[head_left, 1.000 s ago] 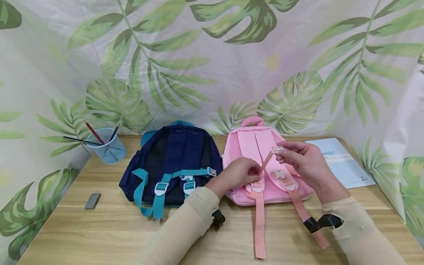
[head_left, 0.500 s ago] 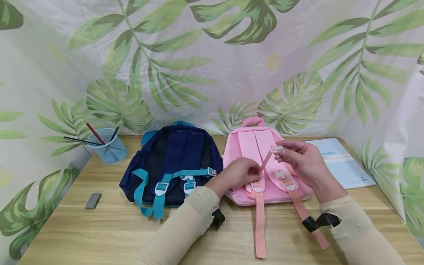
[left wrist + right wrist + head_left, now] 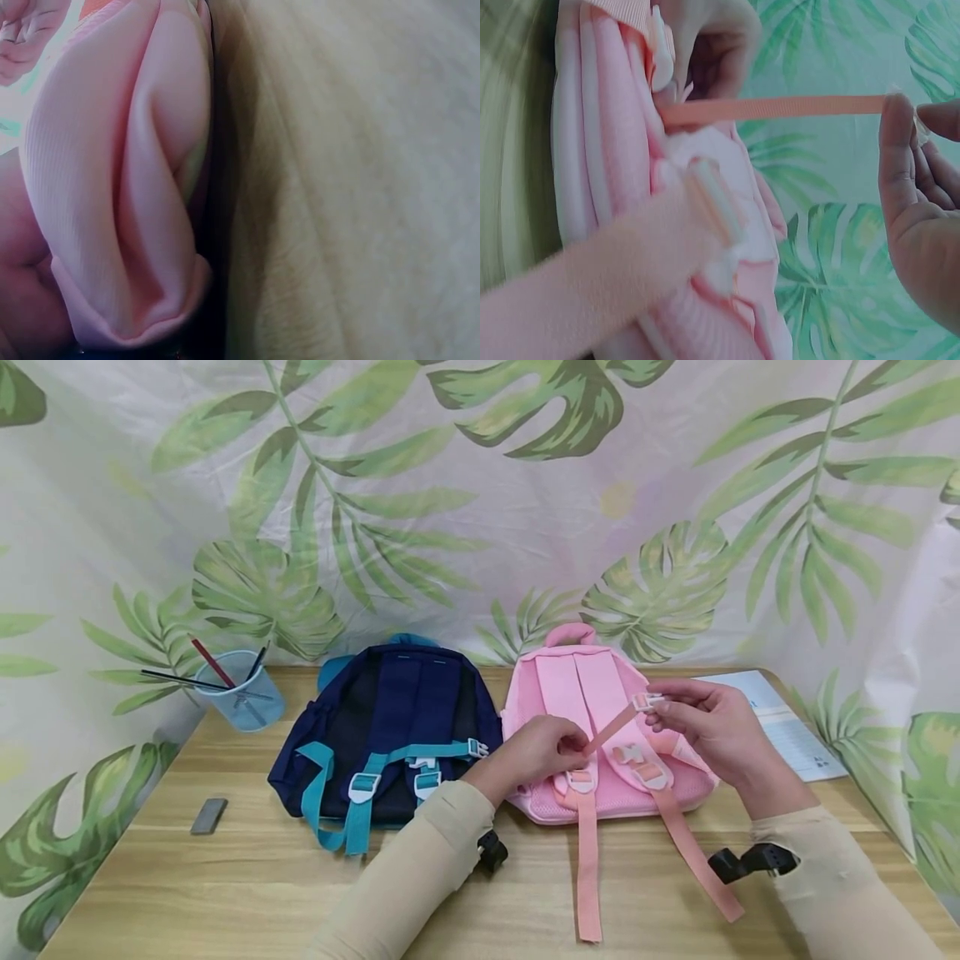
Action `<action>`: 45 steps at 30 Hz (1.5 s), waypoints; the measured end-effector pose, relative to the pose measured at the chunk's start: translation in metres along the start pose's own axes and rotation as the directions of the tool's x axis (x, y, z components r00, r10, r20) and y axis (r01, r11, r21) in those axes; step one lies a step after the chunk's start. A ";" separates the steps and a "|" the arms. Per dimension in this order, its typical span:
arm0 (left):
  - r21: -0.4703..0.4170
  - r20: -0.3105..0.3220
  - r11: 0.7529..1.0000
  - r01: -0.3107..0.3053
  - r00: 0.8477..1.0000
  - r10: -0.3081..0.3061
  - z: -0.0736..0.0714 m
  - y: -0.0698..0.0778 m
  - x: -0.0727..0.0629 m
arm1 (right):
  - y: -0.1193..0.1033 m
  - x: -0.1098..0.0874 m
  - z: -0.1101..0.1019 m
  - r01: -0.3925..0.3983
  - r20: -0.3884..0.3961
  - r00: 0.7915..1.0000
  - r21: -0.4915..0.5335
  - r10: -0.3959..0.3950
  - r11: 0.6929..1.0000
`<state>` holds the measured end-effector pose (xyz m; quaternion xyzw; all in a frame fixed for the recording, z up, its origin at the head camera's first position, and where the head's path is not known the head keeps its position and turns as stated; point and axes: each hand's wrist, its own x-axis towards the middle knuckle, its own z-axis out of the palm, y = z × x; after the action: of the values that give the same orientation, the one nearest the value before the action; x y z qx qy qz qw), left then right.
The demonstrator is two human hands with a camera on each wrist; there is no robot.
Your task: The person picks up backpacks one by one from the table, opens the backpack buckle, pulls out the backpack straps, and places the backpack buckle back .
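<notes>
A pink backpack [image 3: 551, 689] lies with its shoulder straps facing up. My right hand [image 3: 708, 731] pinches a white buckle [image 3: 644, 702] at the end of a thin salmon strap [image 3: 611, 732]. At the strap's lower part, my left hand [image 3: 542, 747] pinches it near a strap adjuster [image 3: 581, 781]. Between the hands the strap runs taut, as the right wrist view also shows with the webbing [image 3: 780, 109]. Another white buckle piece [image 3: 630, 754] rests on the other shoulder strap. Pink fabric [image 3: 82, 165] fills much of the left wrist view, hiding the left fingertips there.
Left of the pink one lies a navy backpack [image 3: 468, 702] with teal straps. A blue mesh pen cup [image 3: 255, 702] and a grey eraser-like block [image 3: 208, 816] are at the left. A notebook [image 3: 806, 739] lies behind the right hand. Patterned cloth [image 3: 480, 485] hangs behind.
My right hand has drawn the buckle a little to the right, so the strap now slants more. The left hand stays nearly in place, still pinching.
</notes>
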<state>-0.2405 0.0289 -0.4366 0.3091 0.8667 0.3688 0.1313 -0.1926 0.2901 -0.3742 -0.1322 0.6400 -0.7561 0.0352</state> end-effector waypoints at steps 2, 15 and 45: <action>-0.010 0.002 1.000 0.000 1.000 0.000 0.000 0.000 0.000 | 0.000 -0.002 -0.006 0.013 0.009 1.000 -0.012 -0.013 1.000; 0.018 0.002 1.000 0.006 1.000 -0.006 0.001 -0.001 0.000 | 0.015 -0.014 -0.060 -0.052 0.028 0.998 -0.241 0.060 0.969; 0.019 0.009 0.999 0.030 0.999 -0.030 0.001 0.000 -0.002 | 0.037 -0.025 -0.089 0.067 0.127 0.987 -0.881 0.098 0.468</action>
<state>-0.2385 0.0288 -0.4375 0.2989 0.8741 0.3572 0.1380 -0.1949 0.3744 -0.4268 -0.1853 0.9342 -0.3042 0.0199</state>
